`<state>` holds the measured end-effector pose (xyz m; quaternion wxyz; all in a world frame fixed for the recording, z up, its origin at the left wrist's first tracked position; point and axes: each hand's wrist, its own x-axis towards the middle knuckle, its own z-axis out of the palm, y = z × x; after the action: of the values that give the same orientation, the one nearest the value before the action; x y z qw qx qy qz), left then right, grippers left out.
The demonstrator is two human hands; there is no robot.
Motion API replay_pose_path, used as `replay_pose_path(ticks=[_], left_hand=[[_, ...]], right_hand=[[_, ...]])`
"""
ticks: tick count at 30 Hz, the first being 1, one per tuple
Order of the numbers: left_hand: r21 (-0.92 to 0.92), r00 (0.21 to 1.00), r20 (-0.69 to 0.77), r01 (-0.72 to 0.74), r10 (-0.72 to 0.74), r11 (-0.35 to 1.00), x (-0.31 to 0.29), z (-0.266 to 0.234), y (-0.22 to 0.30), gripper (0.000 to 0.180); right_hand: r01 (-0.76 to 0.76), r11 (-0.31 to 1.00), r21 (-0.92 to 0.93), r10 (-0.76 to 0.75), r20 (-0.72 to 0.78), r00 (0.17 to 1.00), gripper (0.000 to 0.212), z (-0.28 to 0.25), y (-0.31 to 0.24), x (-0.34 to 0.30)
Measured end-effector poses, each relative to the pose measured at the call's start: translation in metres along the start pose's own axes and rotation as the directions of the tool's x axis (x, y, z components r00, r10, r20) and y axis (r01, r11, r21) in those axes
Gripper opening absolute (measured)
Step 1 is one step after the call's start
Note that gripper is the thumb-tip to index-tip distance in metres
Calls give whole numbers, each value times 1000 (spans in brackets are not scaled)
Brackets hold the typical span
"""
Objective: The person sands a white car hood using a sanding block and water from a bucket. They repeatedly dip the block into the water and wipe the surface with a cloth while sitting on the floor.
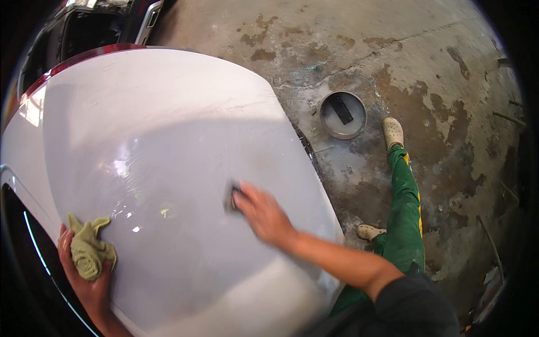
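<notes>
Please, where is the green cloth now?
In the head view, the green cloth is at lower left, held in the left hand over the white panel.

Pad (229, 197) and cloth (90, 253) on a white panel (185, 151)

Near the centre of the frame, the right hand (263, 214) grips the dark pad on the panel — both blurred. At lower left, the left hand (87, 283) curls around the green cloth. Right of top centre, a round tub (347, 136) stands on stained floor (303, 28) — a black bar (341, 108) inside. Just beside it is a beige clog (393, 133), below a green trouser leg (403, 202).
</notes>
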<state>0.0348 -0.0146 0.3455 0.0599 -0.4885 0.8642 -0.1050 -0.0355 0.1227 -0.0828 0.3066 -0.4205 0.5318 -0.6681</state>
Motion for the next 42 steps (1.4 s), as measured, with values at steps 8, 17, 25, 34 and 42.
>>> replay_pose_path(ticks=[8,17,25,34,42], left_hand=[[56,999,-3,-49,50,997,12,4,2,84],[54,1000,10,20,-20,998,-1,1,-2,87],[25,1000,-3,-15,15,1000,8,3,-5,87],[-7,1000,-4,-3,3,1000,5,1,-4,86],[7,1000,3,24,-24,1000,-4,1,-8,86]], right_hand=[[4,1000,17,-3,-82,997,41,3,80,116],[123,991,52,-129,126,984,45,-26,2,-44],[-38,999,17,39,-88,995,44,6,59,88],[10,996,90,-11,12,1000,44,-1,53,75],[28,997,70,-35,105,994,46,-18,-18,-46]])
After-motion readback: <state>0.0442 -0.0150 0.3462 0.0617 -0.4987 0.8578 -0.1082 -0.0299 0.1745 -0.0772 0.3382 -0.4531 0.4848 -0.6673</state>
